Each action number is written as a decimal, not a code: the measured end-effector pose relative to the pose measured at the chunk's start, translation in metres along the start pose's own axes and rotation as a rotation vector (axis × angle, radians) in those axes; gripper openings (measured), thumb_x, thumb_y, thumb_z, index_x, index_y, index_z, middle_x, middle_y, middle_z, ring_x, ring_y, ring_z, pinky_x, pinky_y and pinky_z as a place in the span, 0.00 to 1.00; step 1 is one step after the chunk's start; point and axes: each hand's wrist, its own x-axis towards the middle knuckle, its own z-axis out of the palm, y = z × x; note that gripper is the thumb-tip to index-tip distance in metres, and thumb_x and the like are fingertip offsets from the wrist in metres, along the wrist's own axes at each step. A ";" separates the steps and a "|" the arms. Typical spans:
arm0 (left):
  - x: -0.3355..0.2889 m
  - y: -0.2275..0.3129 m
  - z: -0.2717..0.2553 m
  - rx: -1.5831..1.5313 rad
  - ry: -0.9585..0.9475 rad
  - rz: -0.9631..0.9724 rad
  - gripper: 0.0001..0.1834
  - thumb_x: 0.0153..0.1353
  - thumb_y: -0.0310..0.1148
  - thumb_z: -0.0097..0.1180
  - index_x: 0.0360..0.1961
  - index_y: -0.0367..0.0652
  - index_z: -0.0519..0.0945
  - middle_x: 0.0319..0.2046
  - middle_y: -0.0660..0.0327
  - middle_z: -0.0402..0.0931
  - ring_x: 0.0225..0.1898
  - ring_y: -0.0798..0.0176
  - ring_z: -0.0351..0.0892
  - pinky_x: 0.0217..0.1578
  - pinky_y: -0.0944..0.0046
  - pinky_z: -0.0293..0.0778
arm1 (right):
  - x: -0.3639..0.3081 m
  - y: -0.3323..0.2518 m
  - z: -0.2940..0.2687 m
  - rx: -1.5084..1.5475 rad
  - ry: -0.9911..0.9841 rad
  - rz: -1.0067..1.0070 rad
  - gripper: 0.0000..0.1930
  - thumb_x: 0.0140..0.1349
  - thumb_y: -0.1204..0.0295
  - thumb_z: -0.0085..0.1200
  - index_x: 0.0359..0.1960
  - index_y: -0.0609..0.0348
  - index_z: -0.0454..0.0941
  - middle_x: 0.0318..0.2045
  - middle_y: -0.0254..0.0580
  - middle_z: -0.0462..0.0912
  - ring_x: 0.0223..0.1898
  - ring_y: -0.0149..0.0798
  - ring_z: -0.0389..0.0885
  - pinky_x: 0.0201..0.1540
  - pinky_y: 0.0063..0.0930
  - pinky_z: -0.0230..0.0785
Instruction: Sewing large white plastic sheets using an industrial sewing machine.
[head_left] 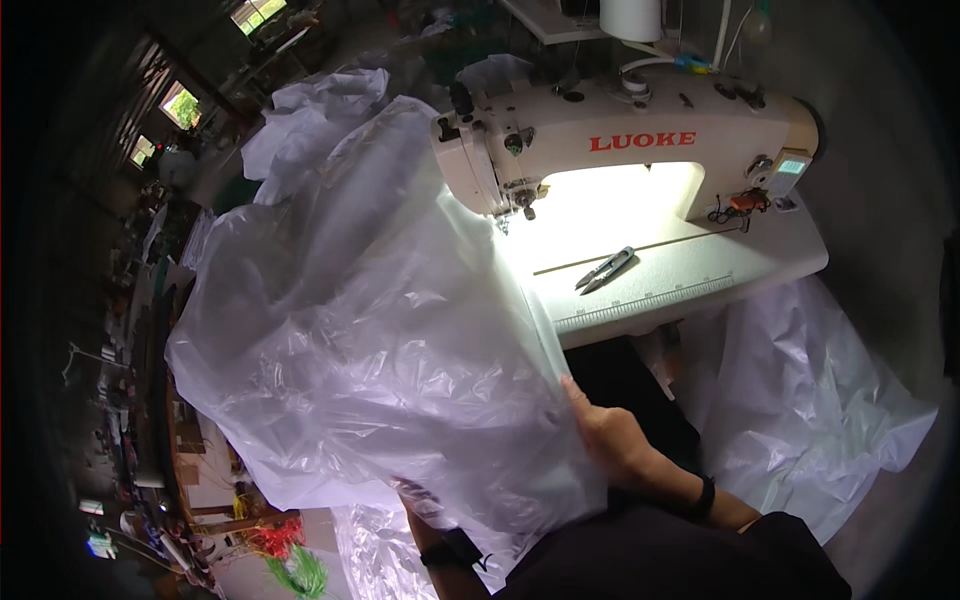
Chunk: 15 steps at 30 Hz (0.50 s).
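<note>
A large translucent white plastic sheet (340, 330) spreads over the left side of the sewing machine (560, 130) and hangs toward me. Its folded right edge runs up to the needle area, beside the lit machine bed. My right hand (610, 435) is closed on that edge just below the bed, with a finger pointing along it. Lower down and to the left, my left hand (417, 500) is at the sheet's near edge. Plastic partly covers its fingers, so their grip is hidden.
Thread snips (606, 270) lie on the machine bed, near a printed ruler scale. More translucent plastic (800, 400) hangs at the right. A white thread cone (630, 18) stands behind the machine. Red strands (277, 538) and green strands (298, 573) are at the lower left.
</note>
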 end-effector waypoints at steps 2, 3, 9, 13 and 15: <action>0.010 0.016 0.013 -0.131 -0.098 0.035 0.38 0.66 0.41 0.53 0.71 0.37 0.53 0.66 0.48 0.61 0.65 0.51 0.64 0.63 0.59 0.63 | 0.007 -0.006 0.001 0.041 -0.111 0.020 0.38 0.52 0.81 0.48 0.69 0.71 0.52 0.19 0.44 0.76 0.16 0.42 0.78 0.18 0.36 0.71; 0.020 0.031 0.018 -0.167 -0.116 0.073 0.38 0.66 0.40 0.53 0.71 0.37 0.53 0.66 0.48 0.61 0.65 0.51 0.64 0.63 0.59 0.63 | 0.010 -0.009 0.001 0.054 -0.193 0.023 0.38 0.52 0.80 0.48 0.68 0.72 0.51 0.19 0.45 0.77 0.17 0.43 0.78 0.18 0.37 0.71; 0.091 0.148 0.024 -0.213 -0.122 0.328 0.37 0.65 0.35 0.55 0.70 0.35 0.53 0.67 0.49 0.60 0.65 0.52 0.64 0.62 0.58 0.64 | 0.051 -0.012 0.016 -0.089 -0.099 -0.018 0.37 0.56 0.77 0.50 0.68 0.72 0.51 0.15 0.43 0.75 0.15 0.43 0.77 0.18 0.34 0.69; 0.111 0.175 0.063 -0.108 -0.100 0.350 0.37 0.64 0.32 0.56 0.70 0.35 0.53 0.67 0.50 0.59 0.64 0.53 0.64 0.62 0.58 0.64 | 0.094 0.001 0.015 -0.191 -0.031 -0.035 0.34 0.56 0.75 0.50 0.65 0.74 0.57 0.17 0.44 0.78 0.20 0.48 0.80 0.24 0.38 0.72; 0.114 0.174 0.083 -0.045 -0.095 0.359 0.37 0.64 0.30 0.56 0.70 0.34 0.53 0.67 0.51 0.58 0.64 0.53 0.64 0.62 0.58 0.64 | 0.118 0.005 0.009 -0.089 -0.060 -0.001 0.33 0.57 0.75 0.49 0.65 0.73 0.56 0.18 0.47 0.79 0.21 0.50 0.81 0.26 0.40 0.73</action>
